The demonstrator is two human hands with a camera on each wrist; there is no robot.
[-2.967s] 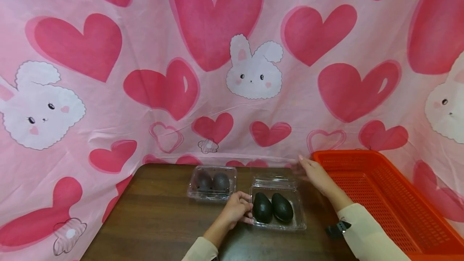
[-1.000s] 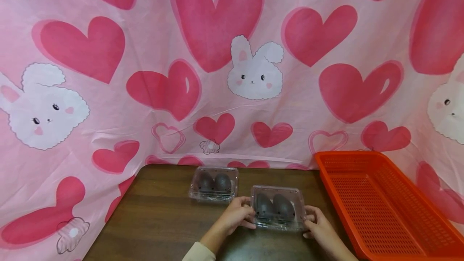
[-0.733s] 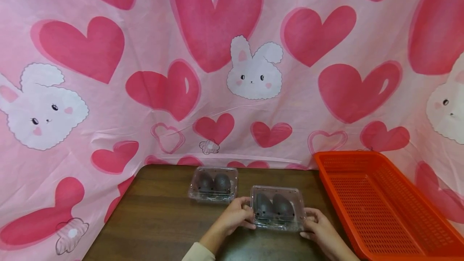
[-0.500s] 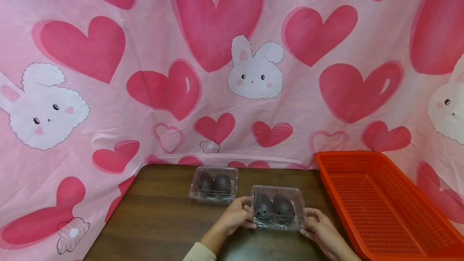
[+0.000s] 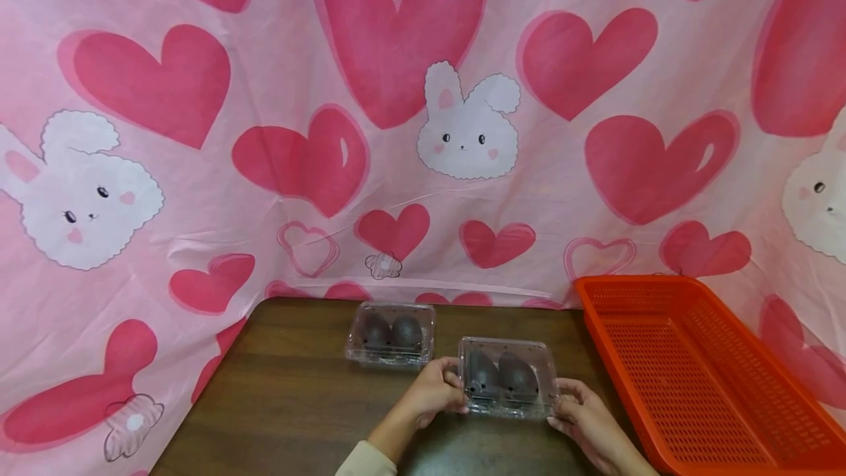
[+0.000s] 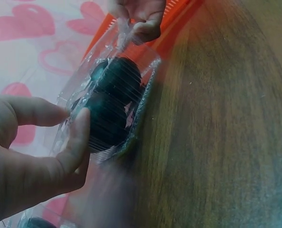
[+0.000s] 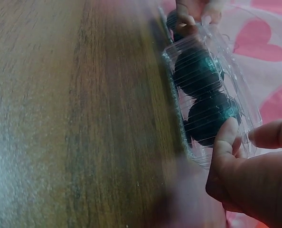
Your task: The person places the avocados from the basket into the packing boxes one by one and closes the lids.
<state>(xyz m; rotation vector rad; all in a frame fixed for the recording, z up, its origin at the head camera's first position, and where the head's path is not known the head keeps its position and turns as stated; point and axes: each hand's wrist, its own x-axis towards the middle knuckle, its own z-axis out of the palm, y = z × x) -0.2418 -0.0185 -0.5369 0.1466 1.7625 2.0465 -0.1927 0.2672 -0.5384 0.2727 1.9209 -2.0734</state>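
A clear plastic clamshell box stands on the table in front of me, its lid down. Two dark avocados lie side by side inside, seen through the lid. My left hand pinches the box's left edge between thumb and fingers; the left wrist view shows this grip close up. At the opposite edge, my right hand pinches the rim, and in the right wrist view the thumb lies against the plastic. Behind and to the left sits a second clamshell box, also covering two dark avocados.
An orange perforated plastic basket stands right of the right hand, with nothing visible inside. The brown wooden table extends left of the boxes. A pink heart-and-rabbit cloth hangs behind and at the sides.
Three seconds ago the nearer box's lid stood raised, with my right hand beside it. Since then the lid came down and the right hand moved to the right edge. Lately both hands hold nearly still.
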